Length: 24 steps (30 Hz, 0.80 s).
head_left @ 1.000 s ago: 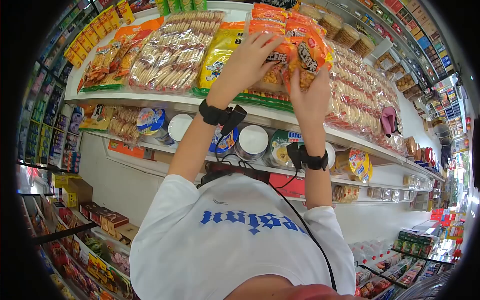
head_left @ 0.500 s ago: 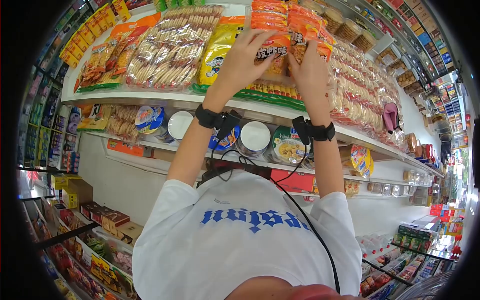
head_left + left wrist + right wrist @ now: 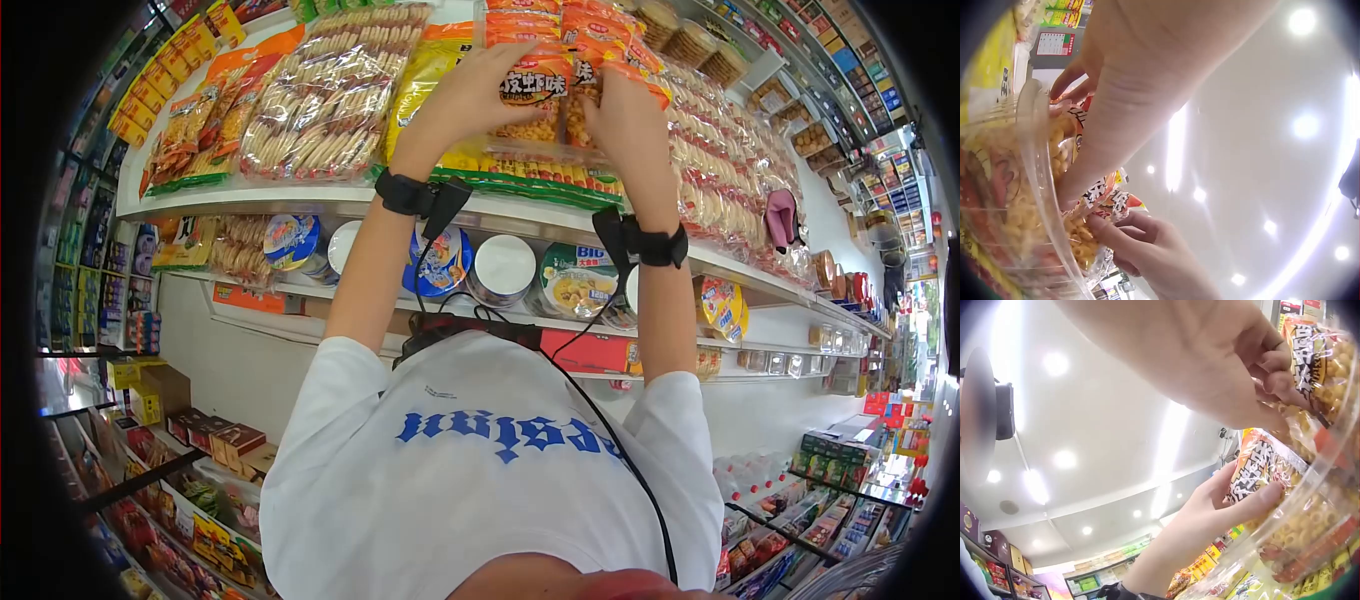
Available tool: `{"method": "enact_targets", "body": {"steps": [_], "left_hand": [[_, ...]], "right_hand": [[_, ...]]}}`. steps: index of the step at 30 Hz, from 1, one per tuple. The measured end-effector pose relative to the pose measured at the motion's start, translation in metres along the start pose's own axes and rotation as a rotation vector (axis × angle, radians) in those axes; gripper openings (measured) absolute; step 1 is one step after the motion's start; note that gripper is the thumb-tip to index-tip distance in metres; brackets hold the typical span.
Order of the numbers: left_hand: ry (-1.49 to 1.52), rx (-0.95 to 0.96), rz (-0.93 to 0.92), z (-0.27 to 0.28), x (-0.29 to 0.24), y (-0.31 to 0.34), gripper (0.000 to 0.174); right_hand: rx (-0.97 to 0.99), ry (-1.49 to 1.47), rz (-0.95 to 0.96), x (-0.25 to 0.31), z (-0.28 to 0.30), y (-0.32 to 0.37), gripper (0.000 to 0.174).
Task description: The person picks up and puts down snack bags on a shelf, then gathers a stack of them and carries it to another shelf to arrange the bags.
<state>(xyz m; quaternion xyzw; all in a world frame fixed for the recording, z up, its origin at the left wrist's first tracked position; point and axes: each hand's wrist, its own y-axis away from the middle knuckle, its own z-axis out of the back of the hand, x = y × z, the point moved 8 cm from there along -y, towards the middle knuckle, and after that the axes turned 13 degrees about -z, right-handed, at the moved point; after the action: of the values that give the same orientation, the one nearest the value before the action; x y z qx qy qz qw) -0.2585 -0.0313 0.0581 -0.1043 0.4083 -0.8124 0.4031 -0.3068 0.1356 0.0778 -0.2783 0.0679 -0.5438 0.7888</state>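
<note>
Left hand [image 3: 462, 105] grips an orange snack bag [image 3: 533, 88], upper centre of frame; right hand [image 3: 632, 125] pinches the adjacent bag [image 3: 579, 115].

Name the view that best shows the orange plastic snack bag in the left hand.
Head view: the orange plastic snack bag shows large lettering upright. Left wrist: left hand and clear plastic container partly hide it. Right wrist: its lettering slants steeply.

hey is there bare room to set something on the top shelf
A narrow strip of top shelf looks bare at the left, between the yellow packets and orange bags. It's crowded around the left hand and right hand, with snack packs close together.
</note>
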Motion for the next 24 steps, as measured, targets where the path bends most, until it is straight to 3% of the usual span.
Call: {"method": "enact_targets", "body": {"steps": [7,10,13,18,21,22,24], "left_hand": [[0.090,-0.043,0.138,0.005,0.015,0.008,0.077],[0.055,-0.020,0.151,0.008,0.013,0.009,0.074],[-0.020,-0.058,0.060,0.014,-0.006,0.007,0.073],[-0.024,-0.125,0.041,0.011,-0.005,0.008,0.071],[-0.261,-0.249,0.038,0.031,-0.025,0.007,0.069],[-0.375,-0.299,0.039,0.039,-0.034,0.007,0.068],[-0.304,-0.345,0.053,0.041,-0.036,0.008,0.064]], "right_hand": [[0.326,-0.018,0.040,-0.002,-0.018,-0.025,0.035],[0.249,-0.073,0.105,-0.004,-0.001,-0.023,0.034],[0.379,-0.063,0.065,0.000,-0.014,-0.026,0.035],[0.350,0.009,0.132,0.011,-0.021,-0.008,0.044],[0.426,-0.519,0.004,-0.001,0.002,0.017,0.037],[0.351,-0.649,-0.001,-0.006,0.010,0.027,0.038],[0.234,-0.555,-0.039,-0.008,0.022,0.043,0.035]]}}
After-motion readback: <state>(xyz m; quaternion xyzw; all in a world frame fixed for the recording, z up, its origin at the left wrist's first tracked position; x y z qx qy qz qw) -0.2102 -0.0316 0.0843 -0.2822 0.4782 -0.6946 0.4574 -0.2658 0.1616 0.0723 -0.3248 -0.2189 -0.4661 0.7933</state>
